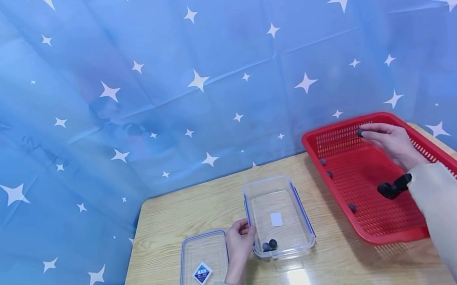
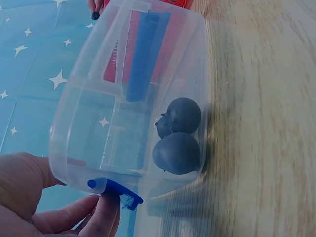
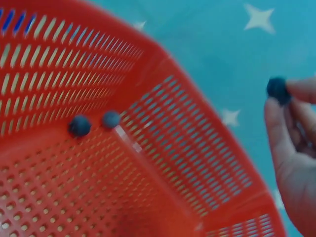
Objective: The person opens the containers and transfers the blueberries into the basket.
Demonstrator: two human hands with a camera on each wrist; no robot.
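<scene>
My right hand pinches a dark blueberry between thumb and fingertips, up above the far part of the red plastic basket. Three more blueberries lie in the basket along its left side; one blueberry is nearer the front. On the table to the left stands a clear food container without its lid on. My left hand grips its left wall, thumb inside the rim and fingers outside by the blue latch. Blueberries sit together in the container's near left corner, one partly hidden.
A clear lid with a blue edge and a diamond-shaped label lies flat left of the container, partly under my left forearm. Behind the wooden table hangs a blue cloth with white stars. The basket reaches the table's right edge.
</scene>
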